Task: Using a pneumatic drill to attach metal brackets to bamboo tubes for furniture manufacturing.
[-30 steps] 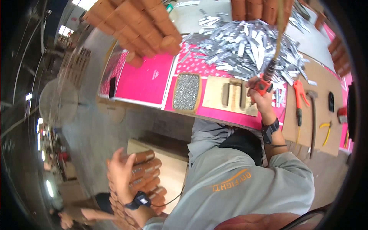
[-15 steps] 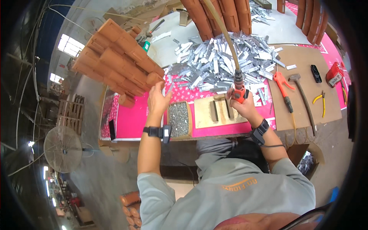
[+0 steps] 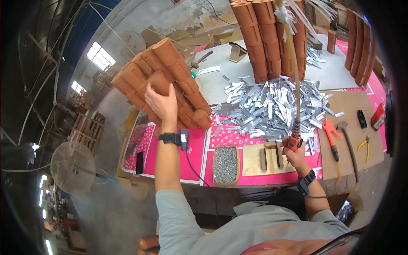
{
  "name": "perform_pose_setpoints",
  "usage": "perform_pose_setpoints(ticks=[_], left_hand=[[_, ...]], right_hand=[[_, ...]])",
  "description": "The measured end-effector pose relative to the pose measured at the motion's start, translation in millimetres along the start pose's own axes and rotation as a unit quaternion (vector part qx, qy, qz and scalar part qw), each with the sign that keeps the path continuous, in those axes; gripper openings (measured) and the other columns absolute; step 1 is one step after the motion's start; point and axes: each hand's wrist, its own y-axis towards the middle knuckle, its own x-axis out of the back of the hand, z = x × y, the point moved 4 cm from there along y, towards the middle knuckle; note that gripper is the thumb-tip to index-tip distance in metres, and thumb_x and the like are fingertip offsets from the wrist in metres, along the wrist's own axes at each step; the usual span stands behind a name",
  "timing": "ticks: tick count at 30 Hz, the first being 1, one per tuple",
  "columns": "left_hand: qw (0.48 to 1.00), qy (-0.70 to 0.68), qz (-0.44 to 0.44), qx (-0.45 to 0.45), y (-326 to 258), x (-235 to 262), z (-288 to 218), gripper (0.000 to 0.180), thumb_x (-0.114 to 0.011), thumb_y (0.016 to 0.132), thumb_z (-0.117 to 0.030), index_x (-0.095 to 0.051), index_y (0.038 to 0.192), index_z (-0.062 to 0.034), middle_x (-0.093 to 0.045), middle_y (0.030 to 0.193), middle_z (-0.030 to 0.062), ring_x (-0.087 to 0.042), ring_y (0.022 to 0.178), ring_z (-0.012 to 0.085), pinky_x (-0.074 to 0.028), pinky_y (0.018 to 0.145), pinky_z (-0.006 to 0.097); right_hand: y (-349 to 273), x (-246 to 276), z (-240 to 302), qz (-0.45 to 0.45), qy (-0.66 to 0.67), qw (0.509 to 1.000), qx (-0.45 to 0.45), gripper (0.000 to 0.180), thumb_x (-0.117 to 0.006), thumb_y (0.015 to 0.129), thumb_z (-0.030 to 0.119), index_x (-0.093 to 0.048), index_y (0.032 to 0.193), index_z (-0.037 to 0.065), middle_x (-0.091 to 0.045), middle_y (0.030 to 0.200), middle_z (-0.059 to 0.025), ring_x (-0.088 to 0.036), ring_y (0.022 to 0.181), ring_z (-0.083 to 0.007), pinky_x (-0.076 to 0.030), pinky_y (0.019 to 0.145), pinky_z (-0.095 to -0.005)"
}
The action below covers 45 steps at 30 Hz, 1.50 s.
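Note:
My left hand (image 3: 161, 103) is raised to the stack of terracotta-brown cylinders (image 3: 187, 80) at the left of the table. Its thumb and fingers curve round the end of one brown cylinder (image 3: 160, 82); whether that piece is lifted off the stack I cannot tell. My right hand (image 3: 298, 155) grips a red-and-black power screwdriver (image 3: 294, 141), which hangs from a hose running upward. Just left of it lies a pale wooden board (image 3: 251, 163) with dark bars on it. Beside the board is an open box of small metal screws (image 3: 225, 165).
A heap of flat silver metal strips (image 3: 272, 108) covers the table's middle, with tall brown cylinder stacks (image 3: 272, 46) behind. At the right, an orange air gun (image 3: 330, 134), a hammer (image 3: 348, 144) and yellow pliers (image 3: 364, 148) lie on cardboard. A black phone (image 3: 140, 162) lies front left.
The view has tilted upward. My left hand has gone from the stack's low right end to a cylinder higher up and further left. My right hand still holds the screwdriver.

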Motion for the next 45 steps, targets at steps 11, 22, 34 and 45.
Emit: perform_pose_setpoints(ticks=[11,22,34,45], left_hand=[[0.992,0.013,0.086,0.087,34.3,-24.0,29.7,0.062,-0.085,0.071,-0.032,-0.060,0.123,-0.0086,-0.052,0.118,0.0220,-0.053,0.112,0.0404,-0.047,0.097,0.046],[0.755,-0.515,0.264,0.308,-55.0,47.1,-52.0,0.070,-0.075,0.078,-0.006,-0.044,0.140,0.0024,-0.053,0.131,0.0163,-0.057,0.115,0.0273,-0.050,0.098,0.039],[0.821,-0.291,0.422,-0.252,-268.8,95.2,-196.7,0.080,-0.080,0.067,0.002,-0.050,0.140,-0.0101,-0.044,0.123,0.0162,-0.049,0.116,0.0364,-0.044,0.098,0.046],[0.768,-0.309,0.529,-0.187,-274.1,94.1,-214.3,0.104,-0.089,0.069,-0.024,-0.029,0.150,-0.0010,-0.044,0.135,0.0245,-0.044,0.124,0.0429,-0.037,0.106,0.052]], right_hand=[[-0.2,-3.6,2.9,-0.023,-0.019,0.999,-0.032,0.025,-0.058,0.073,-0.003,-0.061,0.097,0.001,-0.065,0.086,-0.0048,-0.060,0.076,-0.0113,-0.051,0.067,-0.0286],[10.4,13.4,-11.6,-0.013,-0.126,0.991,-0.044,0.034,-0.070,0.074,0.014,-0.064,0.105,0.001,-0.067,0.092,-0.0037,-0.062,0.086,-0.0126,-0.050,0.080,-0.0310],[6.1,-3.1,0.6,0.009,0.018,0.999,0.048,0.032,-0.065,0.074,0.003,-0.062,0.105,0.000,-0.066,0.091,-0.0040,-0.061,0.084,-0.0108,-0.051,0.078,-0.0285],[7.6,0.7,-6.0,-0.015,0.005,0.997,0.078,0.023,-0.068,0.074,0.009,-0.066,0.096,0.002,-0.066,0.081,-0.0020,-0.060,0.076,-0.0099,-0.050,0.072,-0.0278]])
